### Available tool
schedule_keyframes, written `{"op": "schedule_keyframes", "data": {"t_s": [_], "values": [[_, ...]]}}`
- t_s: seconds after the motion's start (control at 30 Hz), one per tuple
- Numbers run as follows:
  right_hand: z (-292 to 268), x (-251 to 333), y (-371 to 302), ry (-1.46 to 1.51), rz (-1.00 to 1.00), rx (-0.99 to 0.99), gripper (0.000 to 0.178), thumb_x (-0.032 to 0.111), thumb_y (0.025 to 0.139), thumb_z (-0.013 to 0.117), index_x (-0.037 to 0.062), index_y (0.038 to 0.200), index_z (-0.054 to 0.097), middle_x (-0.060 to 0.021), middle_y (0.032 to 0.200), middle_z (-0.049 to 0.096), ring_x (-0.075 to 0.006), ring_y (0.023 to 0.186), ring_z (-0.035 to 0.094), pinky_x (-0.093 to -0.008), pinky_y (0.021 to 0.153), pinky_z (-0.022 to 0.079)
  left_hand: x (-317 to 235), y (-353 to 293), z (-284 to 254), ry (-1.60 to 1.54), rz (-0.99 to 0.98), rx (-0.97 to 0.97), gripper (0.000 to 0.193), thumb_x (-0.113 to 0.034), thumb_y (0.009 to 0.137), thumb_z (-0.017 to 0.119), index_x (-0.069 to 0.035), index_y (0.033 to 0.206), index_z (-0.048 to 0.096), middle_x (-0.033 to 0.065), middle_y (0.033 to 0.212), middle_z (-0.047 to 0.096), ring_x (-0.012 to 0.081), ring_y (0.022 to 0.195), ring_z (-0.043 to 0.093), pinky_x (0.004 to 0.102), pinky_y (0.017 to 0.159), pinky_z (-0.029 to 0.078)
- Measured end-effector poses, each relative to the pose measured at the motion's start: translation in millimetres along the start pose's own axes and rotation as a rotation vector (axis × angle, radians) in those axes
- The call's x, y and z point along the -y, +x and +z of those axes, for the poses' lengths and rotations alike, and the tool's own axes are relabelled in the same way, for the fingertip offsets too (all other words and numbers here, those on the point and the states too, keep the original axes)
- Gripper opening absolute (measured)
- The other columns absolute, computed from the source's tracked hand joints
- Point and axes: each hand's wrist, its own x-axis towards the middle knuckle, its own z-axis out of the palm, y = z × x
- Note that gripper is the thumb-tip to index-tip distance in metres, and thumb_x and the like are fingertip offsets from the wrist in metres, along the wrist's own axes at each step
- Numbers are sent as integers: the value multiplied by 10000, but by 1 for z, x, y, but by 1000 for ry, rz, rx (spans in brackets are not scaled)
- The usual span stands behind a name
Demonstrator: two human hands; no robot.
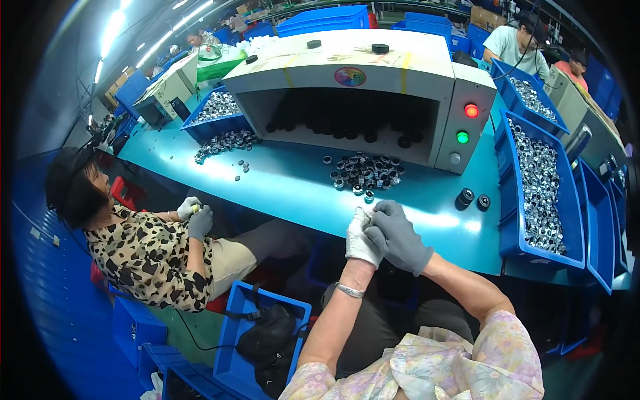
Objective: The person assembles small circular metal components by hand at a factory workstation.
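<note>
In front of the table's near edge, my left hand [362,240] in a white glove and my right hand [399,240] in a grey glove are pressed together. Both have their fingers closed, and whatever they hold is hidden between them. Just beyond my fingertips lies a pile of small shiny metal-and-black ring-shaped parts [365,172]. A couple of them [369,196] sit closest to my hands. To the right, two black cylindrical pieces [465,198] stand on the teal table [427,217].
A white box-shaped machine [340,60] with a dark opening and lit buttons stands behind the pile. Blue bins [579,227] of metal parts flank it. On the left sits a co-worker [147,250] with gloved hands. A blue crate [230,333] with a black bag is below.
</note>
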Motion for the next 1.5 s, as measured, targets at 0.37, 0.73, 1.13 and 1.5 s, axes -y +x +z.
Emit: {"op": "schedule_keyframes", "data": {"t_s": [0.37,0.73,1.13,1.5], "values": [[-12,-72,-18,319,271,-147,185,152,926,474,11,873,581,-117,839,543,-251,864,495,-347,746,429,23,-1,72,608,123,-472,275,-315,986,507,-97,832,569,-72,517,363,65,361,301,233,335,222],[21,-103,33,175,137,-88,207,177,866,628,50,1027,600,-150,999,574,-337,889,584,-402,773,480,-3,-10,38,773,383,-569,110,-174,949,584,-65,959,574,-21,670,493,44,447,394,213,384,324],[48,-120,41,-54,-34,-151,145,81,890,567,33,1020,607,-117,924,597,-256,789,611,-350,693,494,-27,-12,22,452,326,-586,160,-203,939,610,-86,1040,567,5,788,551,75,587,523,234,539,473],[47,-82,20,683,271,-127,128,-12,857,581,0,977,623,-58,880,572,-127,722,560,-263,651,470,-10,-2,26,706,389,-497,124,-132,953,567,-46,1043,570,39,911,629,113,736,627,254,639,529]]}}
